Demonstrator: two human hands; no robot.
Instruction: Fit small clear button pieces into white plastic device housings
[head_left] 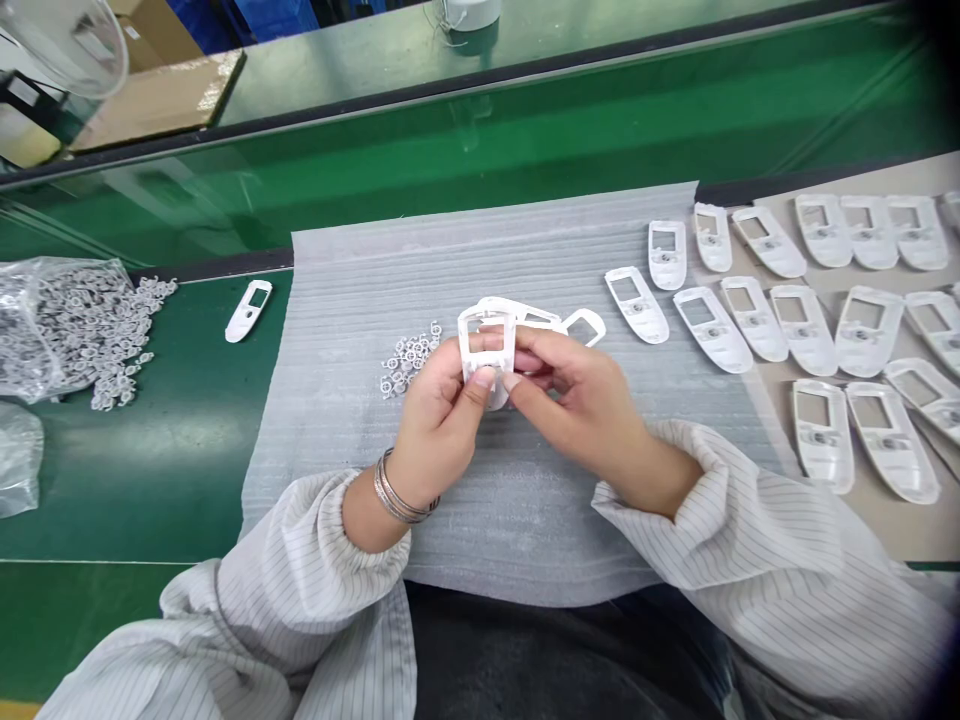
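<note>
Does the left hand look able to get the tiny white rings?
Probably yes. The left hand sits right beside the rings on the foam, nothing between them. But its fingers hold a white casing, which it would likely set down first.

Foam sheet (510, 530) on tabletop (112, 500), beneath left hand (439, 420) and right hand (581, 400). Item: casing (480, 345), between hands. Item: clips (409, 360), on foam, just left of hands. Further left, on tabletop: bag of clips (52, 330), lone casing (248, 310). Right of hands: rows of casings (817, 330), on foam and board (900, 530).
</note>
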